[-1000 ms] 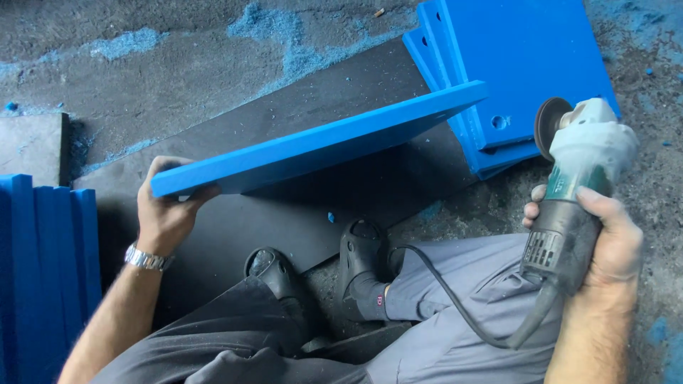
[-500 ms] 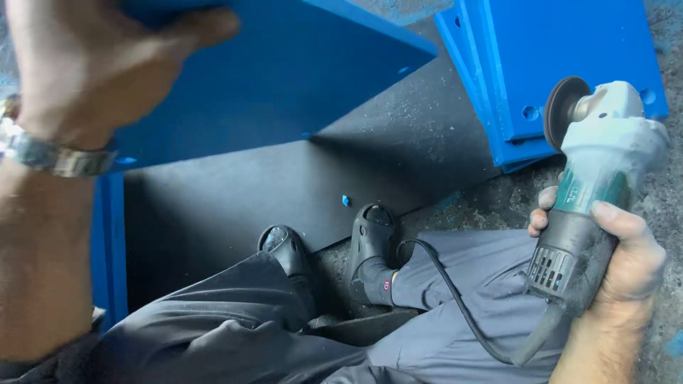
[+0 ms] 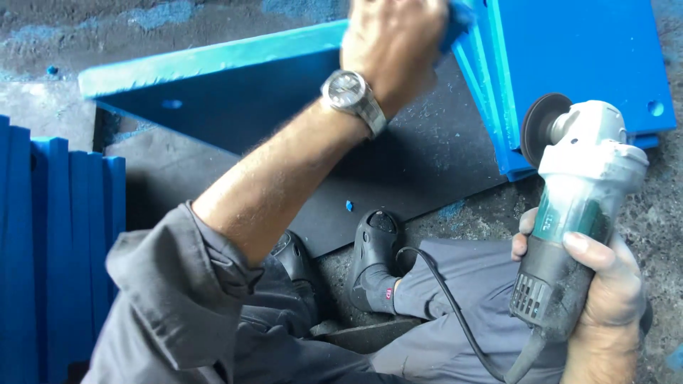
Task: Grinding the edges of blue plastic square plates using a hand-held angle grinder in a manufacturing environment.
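Head view first, the only one there is. Left hand (image 3: pixel 397 44) is stretched far forward across the body, fingers closed round the far edge of a tilted blue panel (image 3: pixel 213 60), which it holds up on edge above a dark mat (image 3: pixel 398 167). A metal wristwatch (image 3: pixel 353 97) sits on that wrist, and the grey sleeve (image 3: pixel 171 284) is pushed up the forearm.

Right hand (image 3: pixel 605 284) is wrapped firmly round the body of an angle grinder (image 3: pixel 576 206), held low beside the right knee, well apart from the lifted panel. Its dark disc (image 3: pixel 538 128) points up and towards the left hand, clear of any surface; whether it is spinning cannot be told. The black cord (image 3: pixel 455 313) trails back from the tool across the lap.

Just beyond the grinder lies a stack of blue panels (image 3: pixel 590 64) with a hole near one corner. Outside the left elbow stands a row of blue boards on edge (image 3: pixel 50 242). Two black shoes (image 3: pixel 373 249) rest on the mat below the left forearm, with a small blue chip (image 3: pixel 349 205) close by them.

By my judgement, the step in hand is handling the panel, with grinding paused. Any next move calls for keeping the disc away from legs and cord, and a secure grip on the panel's edge.
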